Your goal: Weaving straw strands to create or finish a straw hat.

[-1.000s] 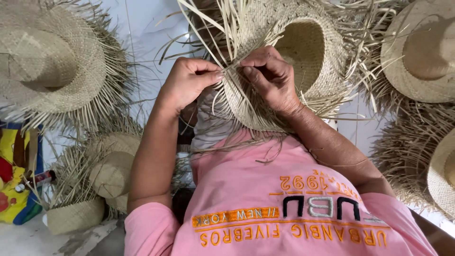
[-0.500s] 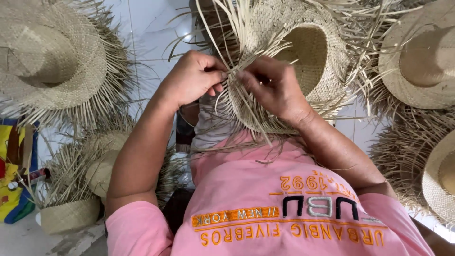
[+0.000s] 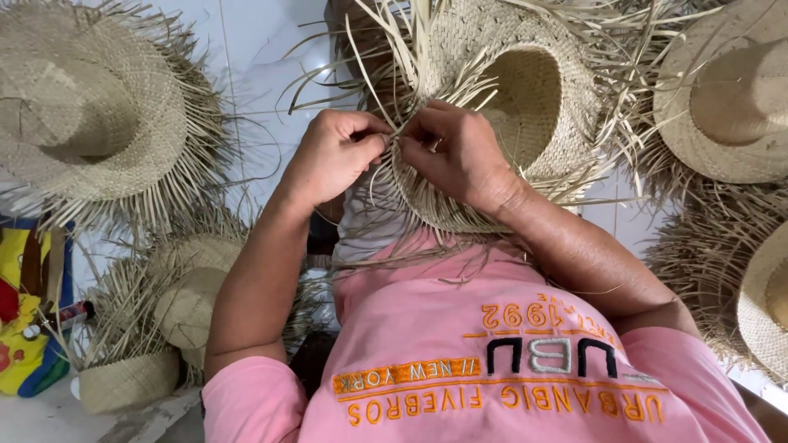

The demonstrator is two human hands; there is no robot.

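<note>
A half-woven straw hat [image 3: 525, 98] rests on my lap with its hollow crown facing me and loose straw strands sticking out around the brim. My left hand [image 3: 336, 156] pinches strands at the near brim edge. My right hand [image 3: 455, 152] grips the brim right beside it, fingers closed on the straw. Both hands meet at the same spot on the rim. My pink shirt [image 3: 492, 361] fills the lower view.
Finished and unfinished straw hats lie around: a large one [image 3: 90, 115] at upper left, a stack [image 3: 164, 320] at lower left, others [image 3: 730, 98] at right. A colourful bag [image 3: 25, 320] sits at the left edge on the white tiled floor [image 3: 254, 66].
My hands have drawn closer together on the brim and shifted slightly down and left. The hat has tilted a little, and its loose strands have moved.
</note>
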